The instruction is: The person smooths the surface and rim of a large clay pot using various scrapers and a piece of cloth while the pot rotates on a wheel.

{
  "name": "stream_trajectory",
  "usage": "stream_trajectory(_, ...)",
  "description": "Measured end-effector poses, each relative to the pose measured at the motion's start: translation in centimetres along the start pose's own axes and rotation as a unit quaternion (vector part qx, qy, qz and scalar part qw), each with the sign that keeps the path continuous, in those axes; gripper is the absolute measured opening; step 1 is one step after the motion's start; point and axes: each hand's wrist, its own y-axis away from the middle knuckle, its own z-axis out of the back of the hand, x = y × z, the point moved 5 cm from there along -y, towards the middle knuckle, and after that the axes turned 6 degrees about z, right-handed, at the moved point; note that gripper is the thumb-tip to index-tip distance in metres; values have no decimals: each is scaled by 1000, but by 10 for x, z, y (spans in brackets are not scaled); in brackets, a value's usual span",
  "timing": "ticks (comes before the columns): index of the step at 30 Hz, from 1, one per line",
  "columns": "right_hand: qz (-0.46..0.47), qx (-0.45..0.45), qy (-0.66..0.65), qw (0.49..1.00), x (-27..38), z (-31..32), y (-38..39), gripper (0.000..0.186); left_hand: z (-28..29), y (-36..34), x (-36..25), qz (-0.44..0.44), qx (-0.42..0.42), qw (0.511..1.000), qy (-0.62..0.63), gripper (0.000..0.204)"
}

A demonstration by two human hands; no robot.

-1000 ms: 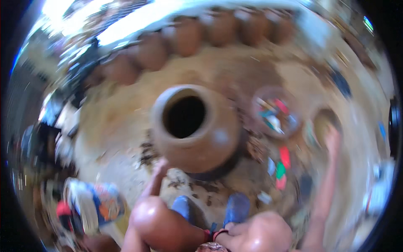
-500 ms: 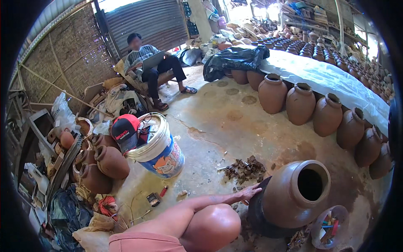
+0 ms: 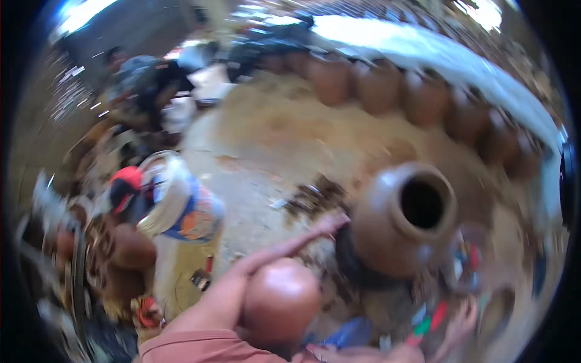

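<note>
A large brown clay jar (image 3: 381, 224) with a dark round mouth stands on a dark round base (image 3: 366, 272) in front of me. My left hand (image 3: 333, 222) is at the left side of this base, its fingers smeared by motion. My right hand (image 3: 461, 317) is low on the right, beside a shallow bowl (image 3: 499, 308), blurred; I cannot make out whether it holds anything. A clear tub of coloured tools (image 3: 469, 266) sits beyond the jar's right side, and red and green pieces (image 3: 430, 320) lie on the floor near my right hand.
A white bucket (image 3: 187, 212) with a red-and-black cap (image 3: 124, 184) on it stands left, near clay pots (image 3: 130, 248). A seated person (image 3: 139, 85) is at the back left. A row of jars (image 3: 381, 85) curves behind, beside pale plastic sheeting (image 3: 423, 42). Dark scraps (image 3: 318, 196) lie mid-floor.
My view swung left to the seated person, then partly back right, so my right hand shows again at the lower right. My left hand stays by the jar's base.
</note>
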Motion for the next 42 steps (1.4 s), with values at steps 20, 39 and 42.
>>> stream_trajectory(20, -22, 182, -171, 968, 250, -128, 24, 61, -24, -54, -92, 221, -153, 756, 597, 45)
stream_trajectory(39, -26, 198, -218, 955, 249, -133, 39, 69, -48, -24, -126, 284, -99, 679, 670, 60)
stream_trajectory(42, -28, 188, -219, 957, 236, -130, 42, 70, -61, 47, -208, 348, 145, 659, 652, 74)
